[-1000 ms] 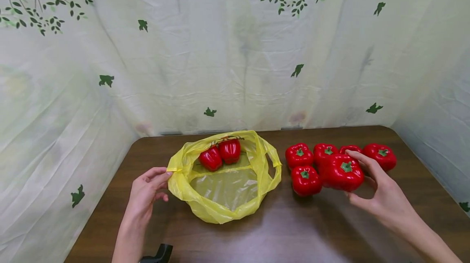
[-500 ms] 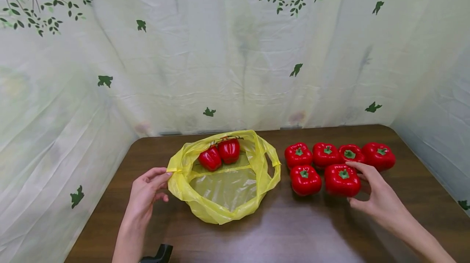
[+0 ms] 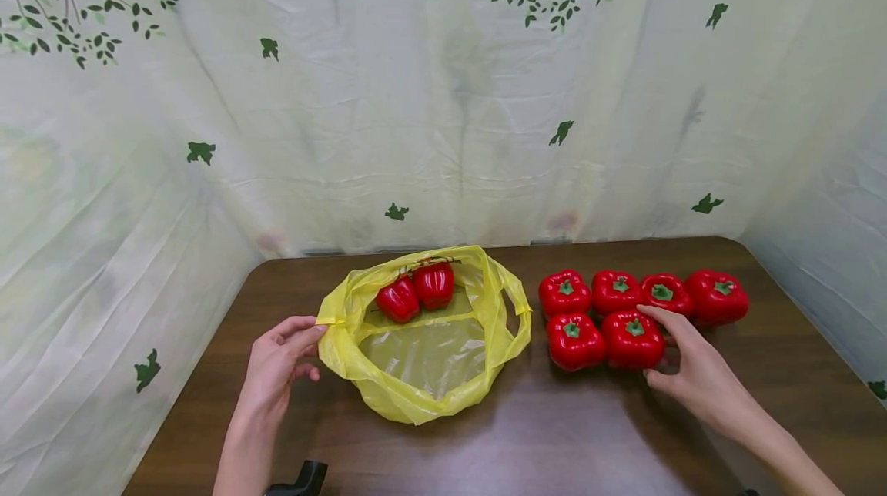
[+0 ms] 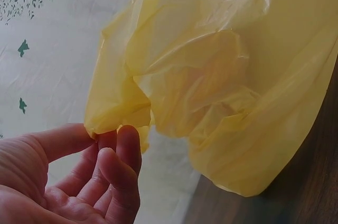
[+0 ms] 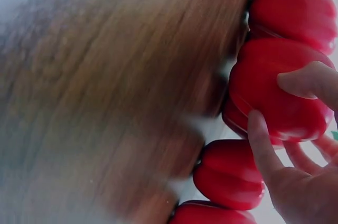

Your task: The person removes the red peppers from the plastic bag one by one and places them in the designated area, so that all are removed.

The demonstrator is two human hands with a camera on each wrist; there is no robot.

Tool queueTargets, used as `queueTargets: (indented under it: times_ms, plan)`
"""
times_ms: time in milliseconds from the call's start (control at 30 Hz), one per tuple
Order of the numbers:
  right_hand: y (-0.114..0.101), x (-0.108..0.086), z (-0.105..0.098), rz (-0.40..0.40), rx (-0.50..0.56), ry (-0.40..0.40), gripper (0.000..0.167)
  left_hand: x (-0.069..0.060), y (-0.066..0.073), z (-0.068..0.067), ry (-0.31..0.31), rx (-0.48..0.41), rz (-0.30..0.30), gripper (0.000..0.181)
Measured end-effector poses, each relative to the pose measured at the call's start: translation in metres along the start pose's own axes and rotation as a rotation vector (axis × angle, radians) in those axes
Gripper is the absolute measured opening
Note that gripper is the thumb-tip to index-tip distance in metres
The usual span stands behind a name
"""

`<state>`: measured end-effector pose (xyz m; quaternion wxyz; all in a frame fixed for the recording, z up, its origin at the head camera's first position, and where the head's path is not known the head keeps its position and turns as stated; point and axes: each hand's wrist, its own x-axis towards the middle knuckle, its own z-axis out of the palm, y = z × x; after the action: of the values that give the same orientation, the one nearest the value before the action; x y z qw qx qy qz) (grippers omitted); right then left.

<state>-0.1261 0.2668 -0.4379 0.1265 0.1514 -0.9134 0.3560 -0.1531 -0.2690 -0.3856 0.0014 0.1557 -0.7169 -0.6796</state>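
A yellow plastic bag (image 3: 395, 394) stands with its mouth wide; inside at the back lie two red peppers (image 3: 397, 300). My left hand (image 3: 276, 365) pinches the bag's left rim, and the left wrist view shows the yellow film (image 4: 113, 92) held between thumb and fingers. My right hand (image 3: 714, 380) holds a red pepper (image 3: 632, 340) from its right side, at the right end of the front row. That pepper touches the front-left pepper (image 3: 575, 343). In the right wrist view, thumb and fingers lie against the held pepper (image 5: 264, 76).
Behind the front pair, a back row of several red peppers (image 3: 615, 292) runs to the right on the brown wooden table (image 3: 540, 442). A black object (image 3: 301, 480) shows at the bottom edge. A pale leaf-patterned cloth (image 3: 430, 134) hangs behind the table.
The right hand has brought its pepper down and left, from above the row to beside the front-left pepper. The back-row pepper behind it shows more fully. The left hand and bag stay put.
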Motion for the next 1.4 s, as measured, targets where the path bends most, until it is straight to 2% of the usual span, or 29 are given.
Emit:
queueTargets:
  times_ms: [267, 467, 667, 867, 1000, 1167, 1400]
  plan:
    - [0.002, -0.002, 0.004, 0.035, -0.018, 0.000, 0.093, 0.000, 0.000, 0.000, 0.006, 0.005, 0.001, 0.024]
    - [-0.003, -0.005, 0.001, 0.000, -0.013, 0.012, 0.097, 0.000, -0.001, 0.001, 0.006, 0.004, 0.002, 0.024]
    - [-0.020, -0.002, -0.006, -0.070, -0.078, 0.012, 0.098, 0.000, -0.001, 0.000, 0.006, 0.005, 0.001, 0.024]
    - [-0.044, 0.003, -0.013, -0.086, -0.120, 0.014, 0.087, -0.001, 0.000, 0.001, 0.006, -0.008, 0.004, 0.022]
    - [-0.059, 0.011, -0.012, -0.119, -0.142, -0.005, 0.080, -0.001, 0.001, 0.002, 0.005, -0.021, 0.009, 0.022]
    - [-0.079, 0.028, -0.005, -0.173, -0.137, -0.067, 0.076, -0.001, 0.002, 0.003, 0.006, -0.028, 0.006, 0.021]
    - [-0.102, 0.058, 0.005, -0.324, -0.146, -0.159, 0.063, -0.002, 0.003, 0.004, 0.024, -0.056, 0.023, 0.023]
